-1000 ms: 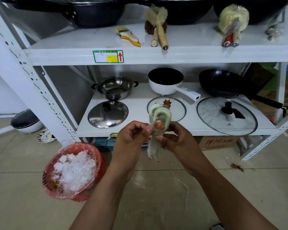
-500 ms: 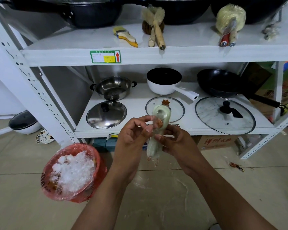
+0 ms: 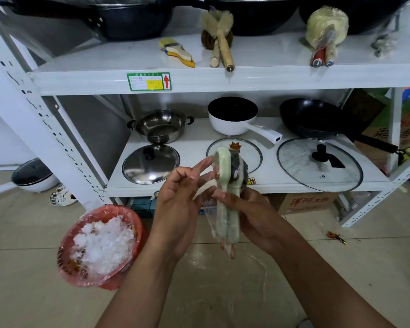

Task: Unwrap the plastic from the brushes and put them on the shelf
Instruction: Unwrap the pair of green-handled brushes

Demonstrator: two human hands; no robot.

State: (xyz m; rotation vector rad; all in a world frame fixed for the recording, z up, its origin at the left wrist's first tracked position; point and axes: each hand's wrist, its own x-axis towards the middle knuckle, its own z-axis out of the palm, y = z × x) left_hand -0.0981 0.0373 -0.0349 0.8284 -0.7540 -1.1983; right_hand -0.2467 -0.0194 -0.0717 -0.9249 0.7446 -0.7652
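A pale green brush bundle (image 3: 227,197) wrapped in clear plastic stands upright in front of me, its looped top and a dark scrubber head uppermost. My right hand (image 3: 249,214) grips its lower half from the right. My left hand (image 3: 182,204) is at its left side, pinching a strip of the plastic wrap (image 3: 205,188) and drawing it away from the bundle. On the upper shelf (image 3: 270,76) lie a yellow paint brush (image 3: 178,52), two wooden bristle brushes (image 3: 220,41) and a still wrapped round brush pair (image 3: 324,34).
A red bin (image 3: 100,245) lined with plastic and full of crumpled wrap stands on the floor at my lower left. The lower shelf (image 3: 199,188) holds pots, pans and lids. Black woks sit behind the brushes on the upper shelf. Cardboard boxes stand under the rack.
The bundle has turned so the dark scrubber head shows. My left hand has pulled a strip of plastic off to the left, its fingers spread wider than before.
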